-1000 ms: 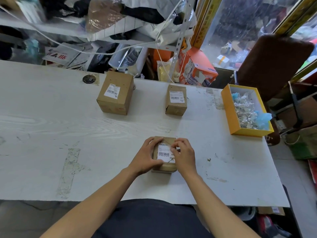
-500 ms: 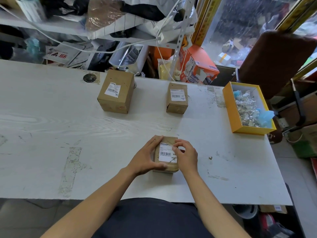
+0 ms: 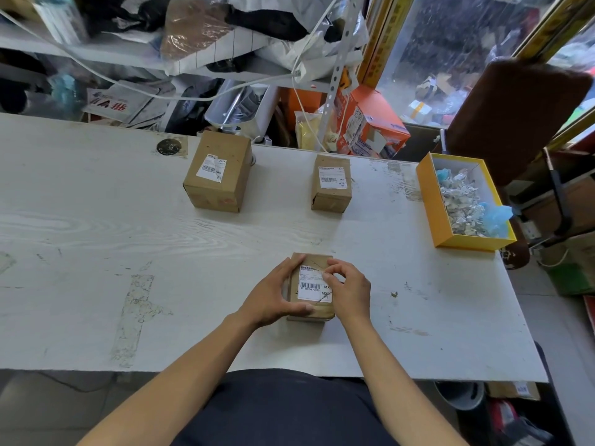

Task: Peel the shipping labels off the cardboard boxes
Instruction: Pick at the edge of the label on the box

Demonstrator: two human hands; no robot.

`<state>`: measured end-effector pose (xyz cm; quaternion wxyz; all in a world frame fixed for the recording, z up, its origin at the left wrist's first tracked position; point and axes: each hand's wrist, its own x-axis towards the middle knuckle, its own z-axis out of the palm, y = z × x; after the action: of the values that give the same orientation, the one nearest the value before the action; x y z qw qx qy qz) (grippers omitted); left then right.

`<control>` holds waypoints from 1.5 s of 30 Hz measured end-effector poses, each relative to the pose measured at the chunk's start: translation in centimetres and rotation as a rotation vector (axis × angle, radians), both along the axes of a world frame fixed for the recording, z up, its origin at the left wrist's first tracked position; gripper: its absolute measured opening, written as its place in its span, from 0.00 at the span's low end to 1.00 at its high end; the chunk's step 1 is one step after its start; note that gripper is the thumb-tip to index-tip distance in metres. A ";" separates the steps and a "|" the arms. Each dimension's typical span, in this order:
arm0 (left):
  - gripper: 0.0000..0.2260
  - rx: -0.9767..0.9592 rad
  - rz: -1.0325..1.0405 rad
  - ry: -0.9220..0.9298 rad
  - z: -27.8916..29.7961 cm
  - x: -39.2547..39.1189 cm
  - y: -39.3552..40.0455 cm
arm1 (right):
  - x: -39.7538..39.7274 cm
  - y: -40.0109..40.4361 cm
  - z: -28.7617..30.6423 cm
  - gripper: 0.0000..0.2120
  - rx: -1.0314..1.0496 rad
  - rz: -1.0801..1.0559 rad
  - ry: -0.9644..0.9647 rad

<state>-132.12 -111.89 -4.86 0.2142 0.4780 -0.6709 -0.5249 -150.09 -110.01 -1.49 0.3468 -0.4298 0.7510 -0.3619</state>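
Near box (image 3: 310, 312) at worktop (image 3: 96, 252) 6 o'clock edge, left hand (image 3: 273, 299) gripping its side, right hand (image 3: 349, 292) pinching label (image 3: 310, 284) at its 3 o'clock edge, two labelled boxes (image 3: 219, 175) toward 12 o'clock, yellow tray (image 3: 428, 201) at 2 o'clock

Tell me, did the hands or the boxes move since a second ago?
Barely. The right hand shifted a little along the right edge of the label and its fingertips still pick at it; no corner has visibly lifted. The left hand still holds the near box steady. The two far boxes and the yellow tray of scraps stayed put.
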 end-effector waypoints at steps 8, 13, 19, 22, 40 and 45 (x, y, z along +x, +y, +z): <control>0.45 0.030 0.008 -0.016 0.0 0.0 0.1 | 0.1 0.1 0.2 0.05 0.004 -0.008 0.019; 0.45 0.032 0.007 -0.024 0.1 0.0 0.2 | 0.3 0.2 0.2 0.04 0.006 -0.004 0.050; 0.45 0.027 -0.001 -0.038 0.2 0.0 0.1 | 0.2 0.2 0.4 0.05 0.009 -0.011 0.030; 0.45 0.024 -0.002 -0.042 0.2 0.0 0.1 | 0.3 0.3 0.4 0.05 0.007 -0.016 0.022; 0.45 0.020 -0.013 -0.038 0.2 0.0 0.0 | 0.3 0.4 0.6 0.05 0.005 -0.028 -0.038; 0.45 0.018 -0.013 -0.038 0.2 0.1 0.1 | 0.2 0.5 0.4 0.04 0.013 -0.023 -0.019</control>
<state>-131.98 -111.81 -4.69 0.1936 0.4853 -0.6732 -0.5233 -149.85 -109.52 -1.08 0.3526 -0.4155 0.7549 -0.3650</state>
